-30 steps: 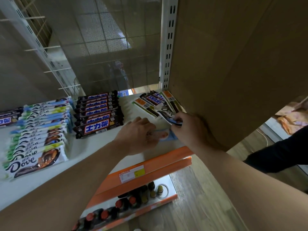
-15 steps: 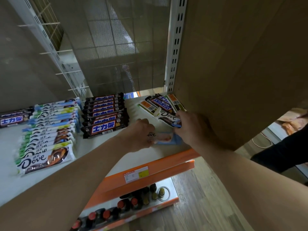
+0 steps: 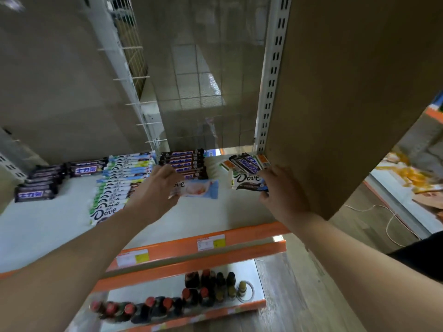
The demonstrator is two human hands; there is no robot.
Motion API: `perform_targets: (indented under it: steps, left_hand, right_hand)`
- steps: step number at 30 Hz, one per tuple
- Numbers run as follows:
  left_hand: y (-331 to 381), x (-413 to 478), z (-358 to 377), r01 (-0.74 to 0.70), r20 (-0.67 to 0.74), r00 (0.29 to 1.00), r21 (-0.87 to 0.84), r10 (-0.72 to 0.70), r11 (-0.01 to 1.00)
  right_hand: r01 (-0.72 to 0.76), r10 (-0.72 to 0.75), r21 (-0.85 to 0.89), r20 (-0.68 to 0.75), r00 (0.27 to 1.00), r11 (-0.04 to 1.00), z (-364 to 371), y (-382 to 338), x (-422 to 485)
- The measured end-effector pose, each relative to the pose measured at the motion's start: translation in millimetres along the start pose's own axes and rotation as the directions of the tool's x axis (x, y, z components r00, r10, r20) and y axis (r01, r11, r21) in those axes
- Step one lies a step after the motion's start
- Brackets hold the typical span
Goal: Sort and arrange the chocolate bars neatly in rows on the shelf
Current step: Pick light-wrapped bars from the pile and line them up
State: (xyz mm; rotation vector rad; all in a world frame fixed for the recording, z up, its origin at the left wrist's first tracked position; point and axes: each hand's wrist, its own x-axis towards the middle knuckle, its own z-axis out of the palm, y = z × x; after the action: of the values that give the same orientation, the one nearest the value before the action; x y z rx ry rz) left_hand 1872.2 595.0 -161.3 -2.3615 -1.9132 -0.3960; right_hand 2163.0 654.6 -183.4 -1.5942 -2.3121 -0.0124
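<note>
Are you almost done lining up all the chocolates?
More than halfway, it seems. Done: a long Dove row and dark Snickers rows lie lined up on the shelf. In hand: the left hand holds a pale blue Dove bar, and the right hand pinches a dark Dove bar. Left: those two bars, plus a small mixed pile by the right upright, need places.

Both bare forearms extend forward, wrists nearly straight. Left hand (image 3: 157, 188): back facing up, fingers curled, pinching a pale-blue Dove bar (image 3: 201, 189) by one end. The bar juts out past the fingertips toward the other hand. Right hand (image 3: 284, 191): back facing up, fingers bent over the near end of a dark Dove bar (image 3: 244, 180), thumb beneath. The hands are apart.
</note>
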Motion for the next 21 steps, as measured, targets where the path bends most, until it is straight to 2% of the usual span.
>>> perform_targets:
  steps: [4, 9, 13, 21]
  left_hand:
    - [-10.1, -25.4, -16.5, 0.033, -0.031, 0.999, 0.018, -0.032, 0.999]
    - [-12.7, -58.8, -35.3, 0.105, -0.039, 0.994, 0.018, -0.104, 0.994]
    - [-21.0, -89.8, -46.0, 0.149, -0.062, 0.987, 0.035, -0.147, 0.988]
    - [-51.4, -145.3, -61.0, 0.222, -0.078, 0.974, 0.092, -0.215, 0.971]
  right_hand:
    - [0.015, -0.015, -0.010, 0.064, 0.998, 1.000, -10.4, -11.6, -7.3]
    - [0.111, -0.110, -0.015, 0.053, 0.993, 0.994, -22.4, -31.2, -15.3]
    - [0.174, -0.173, 0.004, 0.106, 0.979, 0.985, -30.0, -52.1, -18.8]
    - [0.274, -0.276, 0.031, 0.094, 0.956, 0.961, -19.3, -108.5, -19.3]
